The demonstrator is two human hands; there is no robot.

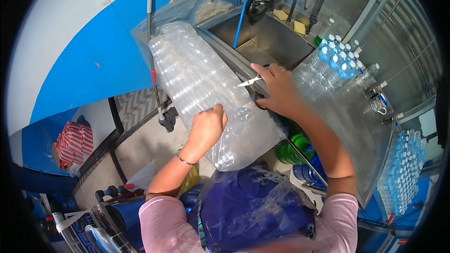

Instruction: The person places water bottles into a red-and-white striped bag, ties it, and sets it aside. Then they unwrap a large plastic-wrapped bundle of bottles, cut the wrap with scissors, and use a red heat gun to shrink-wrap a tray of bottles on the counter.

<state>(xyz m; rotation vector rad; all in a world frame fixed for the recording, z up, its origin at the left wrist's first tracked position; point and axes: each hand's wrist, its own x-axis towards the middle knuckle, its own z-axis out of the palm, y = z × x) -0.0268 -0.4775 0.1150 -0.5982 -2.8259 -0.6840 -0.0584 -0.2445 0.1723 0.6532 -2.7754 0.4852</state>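
Observation:
A large clear plastic bag (pixel 197 63) packed with rows of empty clear plastic bottles lies before me, its near end by my apron (pixel 242 207). My left hand (pixel 209 123) is closed on the bag's film near its middle. In my right hand (pixel 281 89) is a pair of scissors (pixel 250 81) with black handles. Their bright blades point left, just over the bag, and stand apart from my left hand. My fingers are spread across the two handle loops. Whether the blade tips touch the film I cannot tell.
Beyond the bag is a stainless steel sink (pixel 258 35); a steel counter (pixel 348 130) extends right, bearing filled water bottles (pixel 337 59) and a mug (pixel 378 104). A mop (pixel 152 59) leans at left. Green (pixel 295 149) and blue jugs (pixel 309 172) stand below the counter.

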